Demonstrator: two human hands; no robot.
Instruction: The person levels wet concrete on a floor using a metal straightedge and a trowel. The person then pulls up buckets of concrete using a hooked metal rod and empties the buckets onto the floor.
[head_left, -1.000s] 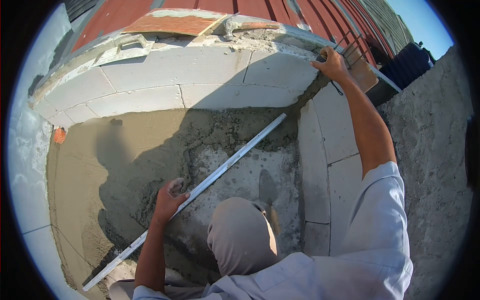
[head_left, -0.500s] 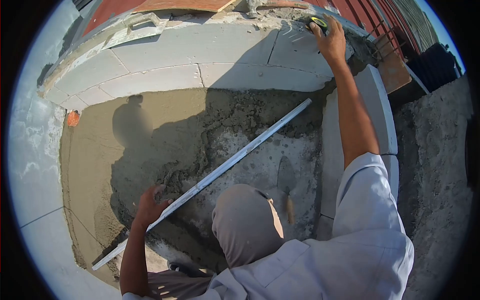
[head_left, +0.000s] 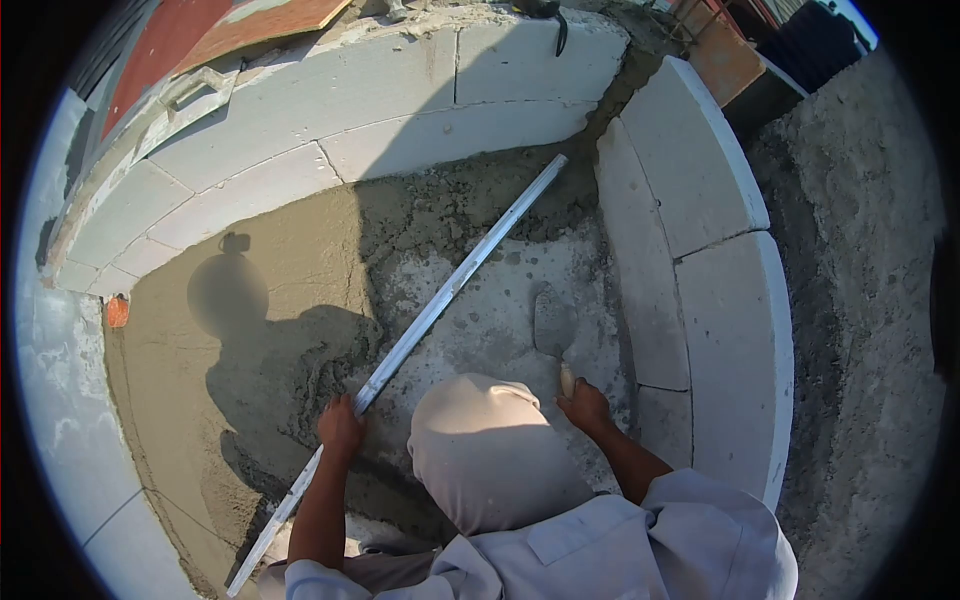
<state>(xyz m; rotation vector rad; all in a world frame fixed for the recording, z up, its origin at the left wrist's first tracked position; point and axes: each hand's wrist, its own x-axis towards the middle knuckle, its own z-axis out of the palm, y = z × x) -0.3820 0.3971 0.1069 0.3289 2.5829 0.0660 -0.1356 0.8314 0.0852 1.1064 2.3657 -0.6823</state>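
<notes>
My left hand [head_left: 341, 428] is closed at the lower half of a long metal straightedge [head_left: 450, 290], which lies diagonally over wet mortar and bare concrete. My right hand [head_left: 586, 407] is closed around the wooden handle of a trowel [head_left: 554, 322]. The trowel's blade rests flat on the grey concrete, pointing away from me. Smooth wet mortar [head_left: 290, 232] covers the left side, with a rough, lumpy edge near the middle. A rounded form in beige cloth [head_left: 480, 430], perhaps my knee, sits between my hands.
Low walls of pale blocks [head_left: 390, 90] enclose the floor at the back and right. On the back wall are a float [head_left: 195, 95], a wooden board [head_left: 260, 35] and a dark tape measure [head_left: 537, 8]. An orange piece [head_left: 118, 312] sits in the left corner.
My right hand has left the tape measure on the back wall and come down to the trowel handle. My left hand has closed on the straightedge. The view has shifted.
</notes>
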